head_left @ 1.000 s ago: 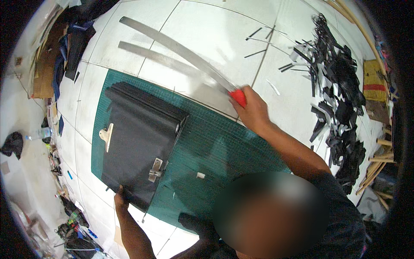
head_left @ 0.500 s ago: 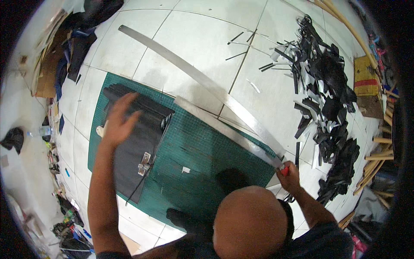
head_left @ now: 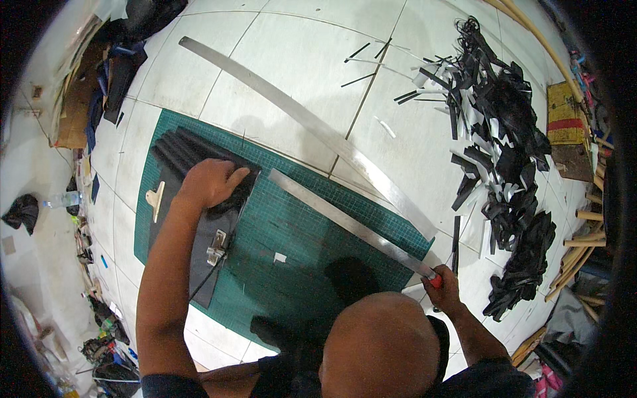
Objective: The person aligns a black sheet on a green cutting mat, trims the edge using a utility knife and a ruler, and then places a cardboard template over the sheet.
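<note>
My left hand (head_left: 211,184) is closed on the folded upper part of a black sheet material (head_left: 182,156), its fingertips curled out of sight. The black stack lies on the left of a green cutting mat (head_left: 298,292). A pale clip (head_left: 154,201) grips its left edge and a metal clip (head_left: 216,247) its right edge. At the mat's right corner, my right hand (head_left: 446,289) is wrapped round the near end of a metal ruler (head_left: 352,225) and a small red-handled tool (head_left: 435,280), mostly hidden. The ruler slants across the mat, apart from the stack.
A second long metal ruler (head_left: 292,116) crosses the tiled floor past the mat's far edge. Black and white offcuts (head_left: 497,132) are heaped at the right, beside rolled tubes (head_left: 587,225) and a yellow box (head_left: 564,119). A white scrap (head_left: 281,257) lies on the mat.
My left hand has come down and right, from open above the stack to closed on the black material, whose folds are now spread. My right hand has drawn the ruler a little nearer.
</note>
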`<control>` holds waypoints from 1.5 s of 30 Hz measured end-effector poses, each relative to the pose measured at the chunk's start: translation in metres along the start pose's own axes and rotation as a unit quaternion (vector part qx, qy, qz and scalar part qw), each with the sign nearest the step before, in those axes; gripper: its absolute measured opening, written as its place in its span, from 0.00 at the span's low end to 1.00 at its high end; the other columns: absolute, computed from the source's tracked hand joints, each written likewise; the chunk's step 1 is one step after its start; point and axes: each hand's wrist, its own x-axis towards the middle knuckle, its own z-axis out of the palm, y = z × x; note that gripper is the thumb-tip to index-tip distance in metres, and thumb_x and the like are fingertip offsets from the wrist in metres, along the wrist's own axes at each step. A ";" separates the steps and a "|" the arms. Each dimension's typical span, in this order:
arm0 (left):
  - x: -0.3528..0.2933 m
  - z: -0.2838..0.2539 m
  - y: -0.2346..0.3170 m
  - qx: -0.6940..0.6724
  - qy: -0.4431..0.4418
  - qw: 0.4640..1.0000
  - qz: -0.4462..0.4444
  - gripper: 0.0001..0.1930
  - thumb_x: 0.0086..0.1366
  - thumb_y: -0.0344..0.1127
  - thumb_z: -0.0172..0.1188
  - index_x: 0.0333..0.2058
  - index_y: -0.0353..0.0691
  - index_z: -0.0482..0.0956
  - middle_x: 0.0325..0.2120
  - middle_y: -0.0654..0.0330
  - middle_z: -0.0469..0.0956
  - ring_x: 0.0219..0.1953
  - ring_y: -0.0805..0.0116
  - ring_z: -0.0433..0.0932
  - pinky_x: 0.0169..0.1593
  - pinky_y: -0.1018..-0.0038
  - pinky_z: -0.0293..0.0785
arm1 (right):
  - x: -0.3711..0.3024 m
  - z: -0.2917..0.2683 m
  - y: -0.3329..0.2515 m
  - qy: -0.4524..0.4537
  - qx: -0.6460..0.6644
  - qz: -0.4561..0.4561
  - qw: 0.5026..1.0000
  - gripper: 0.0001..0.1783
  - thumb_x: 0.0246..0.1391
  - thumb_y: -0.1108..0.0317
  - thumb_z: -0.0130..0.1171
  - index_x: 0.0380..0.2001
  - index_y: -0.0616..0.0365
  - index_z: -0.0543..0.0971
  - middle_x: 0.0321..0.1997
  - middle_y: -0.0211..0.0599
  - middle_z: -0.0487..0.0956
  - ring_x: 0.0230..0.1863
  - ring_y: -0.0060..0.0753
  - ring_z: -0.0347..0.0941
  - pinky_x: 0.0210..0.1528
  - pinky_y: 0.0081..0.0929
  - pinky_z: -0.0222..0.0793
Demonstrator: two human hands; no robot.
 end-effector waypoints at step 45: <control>0.011 0.105 -0.033 -0.124 0.281 0.941 -0.144 0.28 0.63 0.42 0.56 0.57 0.29 0.68 0.58 0.34 0.65 0.62 0.39 0.63 0.66 0.53 0.58 | 0.183 0.101 -0.211 -0.104 0.098 -0.105 0.984 0.21 0.55 0.63 0.65 0.45 0.61 0.69 0.39 0.54 0.77 0.43 0.59 0.77 0.43 0.50 0.73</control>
